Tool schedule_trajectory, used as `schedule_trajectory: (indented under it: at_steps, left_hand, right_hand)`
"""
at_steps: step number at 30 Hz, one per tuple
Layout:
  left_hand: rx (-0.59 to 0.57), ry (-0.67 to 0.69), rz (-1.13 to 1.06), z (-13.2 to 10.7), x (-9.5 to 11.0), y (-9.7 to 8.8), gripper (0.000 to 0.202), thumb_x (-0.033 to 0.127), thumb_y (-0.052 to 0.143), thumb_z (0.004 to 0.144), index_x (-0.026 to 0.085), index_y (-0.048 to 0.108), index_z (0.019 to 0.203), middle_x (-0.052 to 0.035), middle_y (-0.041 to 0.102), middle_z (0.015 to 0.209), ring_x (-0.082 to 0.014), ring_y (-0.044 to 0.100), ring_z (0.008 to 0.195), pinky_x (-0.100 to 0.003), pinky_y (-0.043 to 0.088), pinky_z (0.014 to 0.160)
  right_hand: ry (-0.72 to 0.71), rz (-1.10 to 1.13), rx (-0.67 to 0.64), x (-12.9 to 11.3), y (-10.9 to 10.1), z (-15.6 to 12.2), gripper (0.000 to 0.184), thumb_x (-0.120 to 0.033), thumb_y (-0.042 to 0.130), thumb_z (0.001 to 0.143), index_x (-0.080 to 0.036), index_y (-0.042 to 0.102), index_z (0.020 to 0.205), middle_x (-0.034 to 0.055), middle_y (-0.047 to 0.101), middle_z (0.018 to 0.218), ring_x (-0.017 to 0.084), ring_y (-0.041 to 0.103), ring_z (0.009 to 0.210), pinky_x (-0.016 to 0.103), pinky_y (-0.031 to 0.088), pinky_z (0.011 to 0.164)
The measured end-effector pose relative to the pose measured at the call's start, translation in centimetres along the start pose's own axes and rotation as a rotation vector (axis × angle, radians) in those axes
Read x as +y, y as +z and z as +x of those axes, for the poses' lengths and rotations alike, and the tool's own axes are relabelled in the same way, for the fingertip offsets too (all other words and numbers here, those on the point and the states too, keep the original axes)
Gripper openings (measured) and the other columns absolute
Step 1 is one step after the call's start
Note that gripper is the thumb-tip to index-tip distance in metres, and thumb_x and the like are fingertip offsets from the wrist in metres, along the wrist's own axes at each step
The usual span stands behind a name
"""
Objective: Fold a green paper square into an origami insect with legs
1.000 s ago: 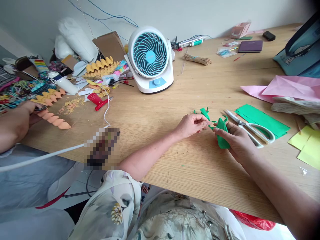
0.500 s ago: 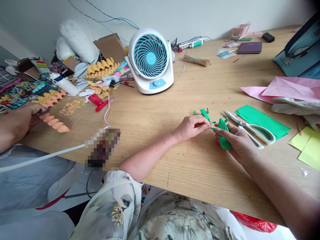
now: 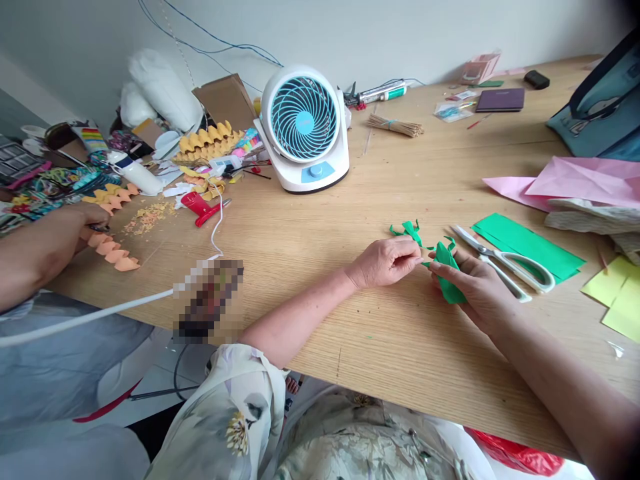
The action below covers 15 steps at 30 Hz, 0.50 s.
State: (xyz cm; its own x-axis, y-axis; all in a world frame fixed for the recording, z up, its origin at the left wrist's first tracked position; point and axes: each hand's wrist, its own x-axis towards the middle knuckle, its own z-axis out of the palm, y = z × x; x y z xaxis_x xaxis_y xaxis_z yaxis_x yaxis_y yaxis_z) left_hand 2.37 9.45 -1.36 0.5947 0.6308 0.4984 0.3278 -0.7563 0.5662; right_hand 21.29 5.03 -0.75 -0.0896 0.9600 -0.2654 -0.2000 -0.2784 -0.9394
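Note:
A folded green paper piece with cut, curled strips lies between my two hands on the wooden table. My right hand wraps round its lower part, fingers closed on it. My left hand pinches a thin green strip at the piece's upper left end, thumb and fingers pressed together. Another curled green scrap sticks up just behind my left hand.
Scissors lie right of my hands beside green paper sheets. Pink paper, yellow sheets and a blue bag sit at the right. A white and blue fan stands behind. Another person's hand works orange paper shapes at the left.
My hands have stayed together on the green piece, with only small finger shifts. The camera view has tilted slightly. The other person's hand at the left has moved a little.

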Motion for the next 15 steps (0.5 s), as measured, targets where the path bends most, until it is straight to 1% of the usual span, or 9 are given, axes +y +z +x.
schedule_trajectory:
  at_steps: [3, 5, 11, 15]
  left_hand:
    - [0.001, 0.018, -0.039, 0.09, -0.02, -0.17, 0.03, 0.03, 0.043, 0.099, 0.019, 0.053, 0.073, -0.0031, 0.06, 0.075, -0.0139, 0.057, 0.075, -0.026, 0.045, 0.074]
    - [0.014, -0.001, -0.072, 0.11, -0.04, -0.19, 0.031, 0.032, 0.045, 0.099, 0.019, 0.055, 0.072, -0.0029, 0.062, 0.075, -0.0132, 0.057, 0.074, -0.026, 0.045, 0.074]
    - [0.028, -0.145, -0.271, 0.13, 0.04, 0.14, 0.031, 0.036, 0.054, 0.095, 0.017, 0.059, 0.072, -0.0036, 0.067, 0.078, -0.0115, 0.061, 0.073, -0.025, 0.047, 0.072]
    - [0.048, -0.227, -0.33, 0.17, 0.07, 0.23, 0.03, 0.037, 0.055, 0.094, 0.016, 0.062, 0.075, -0.0033, 0.067, 0.076, -0.0109, 0.061, 0.071, -0.023, 0.047, 0.07]
  right_hand:
    - [0.003, -0.012, 0.003, 0.0, -0.13, 0.05, 0.037, -0.036, 0.09, 0.057, -0.024, 0.073, 0.087, -0.0031, 0.06, 0.066, 0.01, 0.051, 0.058, 0.021, 0.041, 0.047]
    - [0.005, -0.025, -0.005, 0.03, -0.24, 0.06, 0.034, -0.039, 0.089, 0.059, -0.024, 0.071, 0.084, -0.0026, 0.06, 0.064, 0.011, 0.052, 0.056, 0.022, 0.041, 0.046]
    - [-0.027, -0.019, -0.001, -0.01, -0.11, -0.1, 0.034, -0.04, 0.09, 0.059, -0.023, 0.07, 0.081, -0.0017, 0.063, 0.069, 0.011, 0.056, 0.058, 0.022, 0.043, 0.048]
    - [-0.053, -0.027, -0.034, 0.05, -0.21, -0.15, 0.029, -0.041, 0.086, 0.065, -0.025, 0.07, 0.082, -0.0018, 0.063, 0.07, 0.012, 0.057, 0.059, 0.024, 0.044, 0.049]
